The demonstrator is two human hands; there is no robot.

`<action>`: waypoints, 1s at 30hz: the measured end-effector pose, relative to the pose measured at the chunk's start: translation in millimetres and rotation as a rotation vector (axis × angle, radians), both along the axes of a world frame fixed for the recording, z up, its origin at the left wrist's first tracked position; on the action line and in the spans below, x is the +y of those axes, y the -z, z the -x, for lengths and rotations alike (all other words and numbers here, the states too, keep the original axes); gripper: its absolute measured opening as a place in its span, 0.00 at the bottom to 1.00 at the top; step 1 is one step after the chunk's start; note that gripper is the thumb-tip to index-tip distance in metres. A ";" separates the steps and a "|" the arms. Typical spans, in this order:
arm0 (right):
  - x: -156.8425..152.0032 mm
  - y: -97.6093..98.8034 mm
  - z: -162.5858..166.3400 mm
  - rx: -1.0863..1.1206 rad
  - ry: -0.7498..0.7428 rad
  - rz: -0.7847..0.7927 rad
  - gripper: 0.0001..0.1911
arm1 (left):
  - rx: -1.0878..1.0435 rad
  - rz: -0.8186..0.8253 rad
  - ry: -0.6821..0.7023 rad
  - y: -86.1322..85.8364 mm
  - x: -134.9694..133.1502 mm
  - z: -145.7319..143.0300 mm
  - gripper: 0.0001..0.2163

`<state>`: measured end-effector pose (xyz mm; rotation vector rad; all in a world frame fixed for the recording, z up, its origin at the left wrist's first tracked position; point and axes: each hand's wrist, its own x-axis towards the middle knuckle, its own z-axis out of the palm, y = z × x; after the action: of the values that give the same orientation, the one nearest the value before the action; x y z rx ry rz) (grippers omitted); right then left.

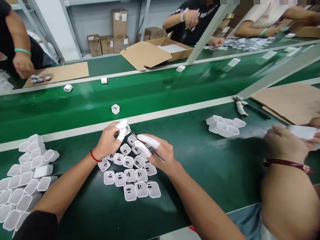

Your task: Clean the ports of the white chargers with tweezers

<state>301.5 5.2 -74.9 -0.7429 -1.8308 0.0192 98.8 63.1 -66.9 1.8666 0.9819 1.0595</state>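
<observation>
My left hand [110,140] wears white finger cots and pinches a small white charger shell [127,129] between thumb and forefinger. My right hand [156,151], also in finger cots, holds a thin clear film [142,141] stretched from that shell. Both hands hover over a cluster of several white charger shells [130,173] standing port-up on the green table [205,173].
A big pile of white shells [23,180] lies at the left. A smaller group [225,126] sits at the right beside a co-worker's arm [287,160]. Single shells [115,109] ride the conveyor belt [150,93]. Pliers [243,107], cardboard sheets and an open box [172,48] lie beyond.
</observation>
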 end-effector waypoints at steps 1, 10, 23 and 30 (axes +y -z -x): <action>0.1 1.6 -0.8 -0.023 -0.008 0.000 0.25 | 0.004 -0.007 0.006 -0.1 -0.5 0.0 0.10; 1.4 11.0 -2.1 -0.185 0.003 -0.030 0.28 | 0.073 -0.160 0.030 -9.6 -13.2 -7.7 0.10; 1.2 13.4 -0.5 -0.163 0.035 -0.080 0.28 | 0.168 -0.333 0.029 -8.8 -12.5 -7.5 0.12; -0.2 11.9 -2.5 -0.224 0.022 -0.035 0.24 | 0.168 -0.404 0.002 -2.5 -12.2 -6.9 0.12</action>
<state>304.0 5.0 -86.7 -0.7649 -2.0296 -0.1142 105.7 50.9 -64.4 2.3142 0.9075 1.1804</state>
